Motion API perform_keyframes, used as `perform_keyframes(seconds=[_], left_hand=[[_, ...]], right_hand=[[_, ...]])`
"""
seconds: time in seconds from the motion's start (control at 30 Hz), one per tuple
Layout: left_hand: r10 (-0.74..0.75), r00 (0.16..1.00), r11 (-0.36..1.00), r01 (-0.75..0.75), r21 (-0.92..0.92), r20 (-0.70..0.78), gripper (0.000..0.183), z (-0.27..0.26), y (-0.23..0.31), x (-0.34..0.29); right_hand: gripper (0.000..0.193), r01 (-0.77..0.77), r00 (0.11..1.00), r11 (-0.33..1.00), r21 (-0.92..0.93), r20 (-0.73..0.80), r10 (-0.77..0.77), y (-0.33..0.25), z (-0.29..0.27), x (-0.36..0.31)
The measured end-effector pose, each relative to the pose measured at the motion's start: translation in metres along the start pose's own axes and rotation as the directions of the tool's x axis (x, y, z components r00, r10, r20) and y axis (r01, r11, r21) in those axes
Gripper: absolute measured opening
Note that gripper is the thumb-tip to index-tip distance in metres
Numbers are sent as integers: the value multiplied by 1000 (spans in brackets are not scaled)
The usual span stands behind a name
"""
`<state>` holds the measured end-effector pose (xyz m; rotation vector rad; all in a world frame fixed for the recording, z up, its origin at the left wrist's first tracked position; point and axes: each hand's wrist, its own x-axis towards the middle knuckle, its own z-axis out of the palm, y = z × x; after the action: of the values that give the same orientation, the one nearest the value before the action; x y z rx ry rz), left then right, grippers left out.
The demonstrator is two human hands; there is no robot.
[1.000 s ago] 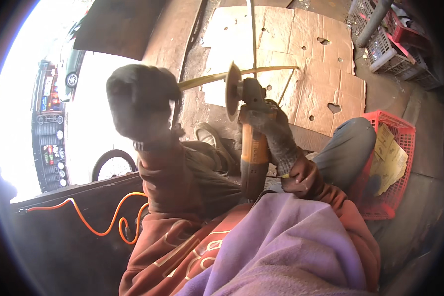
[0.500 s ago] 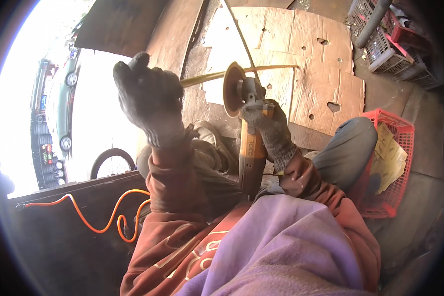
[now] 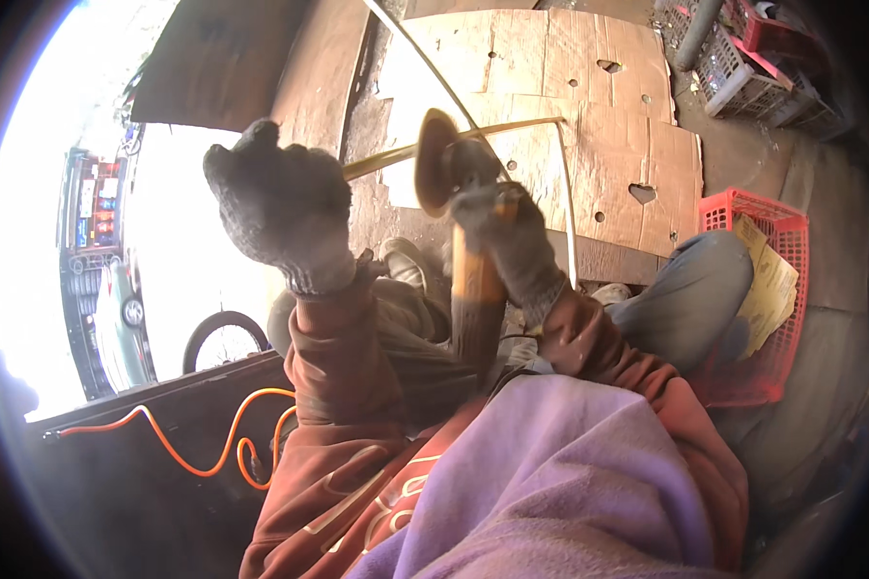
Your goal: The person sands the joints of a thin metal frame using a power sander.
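Note:
My left hand (image 3: 285, 207), in a dark knit glove, is closed in a fist around one end of a thin metal bar (image 3: 381, 162). The bar runs rightward from the fist, behind the grinder's disc. In my right hand (image 3: 514, 236), also gloved, is a yellow and grey angle grinder (image 3: 475, 289), held upright with fingers wrapped round its body. Its round disc (image 3: 434, 162) stands edge-on in front of the bar; whether they touch I cannot tell. A second thin strip (image 3: 420, 58) slants down behind the grinder head, and a pale strip (image 3: 567, 203) drops from the bar's right end.
Flattened cardboard (image 3: 608, 145) with holes covers the floor ahead. A red plastic crate (image 3: 792, 318) holding yellowish paper stands by my right knee; grey crates (image 3: 734, 87) are at the far right. An orange cord (image 3: 188, 468) lies on a dark surface at left, near a wheel (image 3: 224, 343).
The whole view has shifted, so most things sit a little further left. The grinder and right hand are more blurred now. The pale strip right of the grinder shows more clearly.

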<state>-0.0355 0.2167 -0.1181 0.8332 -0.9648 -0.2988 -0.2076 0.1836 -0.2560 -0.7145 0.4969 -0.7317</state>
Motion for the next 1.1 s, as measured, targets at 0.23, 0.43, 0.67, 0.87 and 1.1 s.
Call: perform_keyframes(seconds=[0.23,0.43,0.67,0.87,1.1], left_hand=[[-4,953,953,95,286,-304,27,22,0,-6],[-36,930,956,139,259,-366,34,21,7,-3],[6,932,946,112,305,-361,27,25,9,-3],[-45,947,981,101,163,-318,21,22,8,-1],[-45,957,985,91,149,-288,20,17,10,-3]], right_hand=[[21,-8,1000,984,-180,22,13,-17,18,-14],[34,-283,959,925,254,65,276,10,14,10],[31,-133,991,991,-7,14,133,3,12,-14],[21,-98,982,973,208,-139,128,24,-3,7],[27,-110,978,962,250,-145,149,14,3,9]])
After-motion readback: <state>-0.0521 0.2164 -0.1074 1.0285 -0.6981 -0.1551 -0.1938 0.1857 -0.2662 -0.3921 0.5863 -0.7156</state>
